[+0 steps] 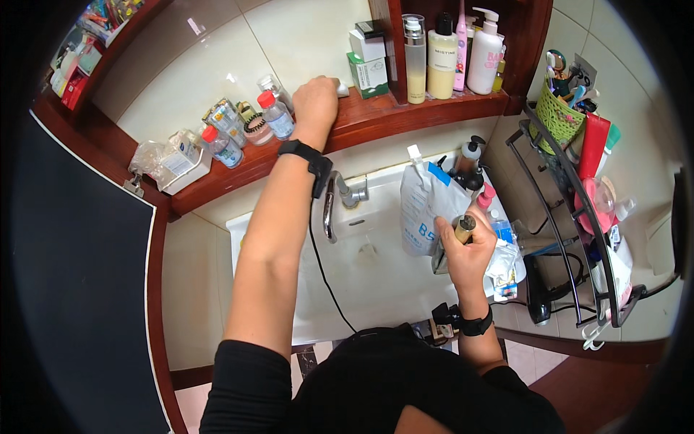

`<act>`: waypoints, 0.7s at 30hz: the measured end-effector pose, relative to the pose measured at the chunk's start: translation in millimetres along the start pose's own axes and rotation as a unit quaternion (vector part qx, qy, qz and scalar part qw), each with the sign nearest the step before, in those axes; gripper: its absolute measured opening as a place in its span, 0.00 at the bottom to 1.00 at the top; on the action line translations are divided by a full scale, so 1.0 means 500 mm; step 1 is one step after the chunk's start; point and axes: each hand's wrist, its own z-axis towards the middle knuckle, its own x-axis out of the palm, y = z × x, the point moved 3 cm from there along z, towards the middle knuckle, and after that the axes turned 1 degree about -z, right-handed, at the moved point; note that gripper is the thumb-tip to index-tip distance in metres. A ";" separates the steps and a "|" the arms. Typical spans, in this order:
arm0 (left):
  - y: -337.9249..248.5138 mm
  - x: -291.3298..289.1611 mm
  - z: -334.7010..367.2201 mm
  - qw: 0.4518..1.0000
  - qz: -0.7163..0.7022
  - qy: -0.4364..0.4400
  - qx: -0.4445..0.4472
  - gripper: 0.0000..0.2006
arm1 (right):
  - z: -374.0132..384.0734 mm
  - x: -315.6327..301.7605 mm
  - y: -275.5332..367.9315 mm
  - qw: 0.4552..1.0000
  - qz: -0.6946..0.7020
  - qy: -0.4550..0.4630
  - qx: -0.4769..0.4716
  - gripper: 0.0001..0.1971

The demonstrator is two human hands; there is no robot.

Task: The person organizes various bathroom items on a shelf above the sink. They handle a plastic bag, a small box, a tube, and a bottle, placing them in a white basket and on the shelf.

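Note:
My left hand reaches up to the wooden shelf, its fingers curled. A small white object pokes out beside the fingers; its kind is mostly hidden. Just left of this hand stand a red-capped clear bottle and a clear bottle. My right hand is closed around a bottle with a gold cap, held over the right side of the sink, its body largely covered by the fingers. Right behind it, a white pouch with a white spout stands on the sink.
A chrome faucet rises at the back of the white sink. Tall pump bottles and green-white boxes line the shelf. On the right, a black wire rack carries a green basket. A black cable hangs across the basin.

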 end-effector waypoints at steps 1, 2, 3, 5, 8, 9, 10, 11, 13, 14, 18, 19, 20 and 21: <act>0.008 -0.002 0.000 1.000 -0.012 0.017 0.001 0.10 | 0.000 0.000 0.000 1.000 0.002 -0.003 -0.001 0.19; 0.017 -0.006 0.000 0.999 -0.023 0.033 0.001 0.13 | 0.000 -0.001 -0.001 1.000 0.005 -0.005 -0.003 0.19; 0.023 -0.009 -0.003 0.998 -0.033 0.049 0.001 0.15 | -0.001 -0.002 -0.002 1.000 0.007 -0.005 0.002 0.19; 0.005 -0.041 -0.025 0.996 -0.049 0.068 0.026 0.16 | 0.004 -0.002 -0.003 1.000 0.012 -0.010 0.007 0.19; -0.019 -0.089 -0.082 0.989 -0.096 0.077 0.077 0.15 | 0.015 -0.001 -0.003 1.000 0.026 -0.002 -0.003 0.19; -0.029 -0.101 -0.096 0.984 -0.121 0.075 0.107 0.14 | 0.019 -0.002 -0.004 1.000 0.028 -0.003 -0.003 0.19; -0.036 -0.114 -0.103 0.981 -0.123 0.096 0.118 0.13 | 0.022 -0.001 -0.004 1.000 0.031 -0.002 -0.005 0.19; -0.044 -0.128 -0.105 0.978 -0.143 0.081 0.131 0.13 | 0.026 -0.001 -0.004 0.999 0.033 -0.002 -0.006 0.19; -0.055 -0.159 -0.105 0.971 -0.179 0.053 0.152 0.13 | 0.029 0.001 -0.006 1.000 0.029 -0.002 -0.008 0.18; -0.052 -0.177 -0.084 0.978 -0.183 0.000 0.103 0.13 | 0.029 0.004 -0.005 1.000 0.029 0.000 -0.008 0.18; -0.009 -0.123 -0.003 0.999 -0.016 -0.043 0.020 0.09 | 0.029 0.015 -0.001 1.000 0.001 0.004 -0.025 0.19; -0.001 -0.072 0.009 1.000 0.016 -0.023 0.006 0.09 | 0.028 0.015 -0.003 1.000 0.004 0.000 -0.016 0.19; -0.002 -0.039 0.012 0.999 0.018 0.031 -0.012 0.09 | 0.025 0.010 -0.004 1.000 -0.001 0.000 -0.014 0.19; -0.011 -0.021 0.009 0.999 0.011 0.044 -0.027 0.09 | 0.023 0.007 -0.007 1.000 -0.007 0.000 -0.011 0.19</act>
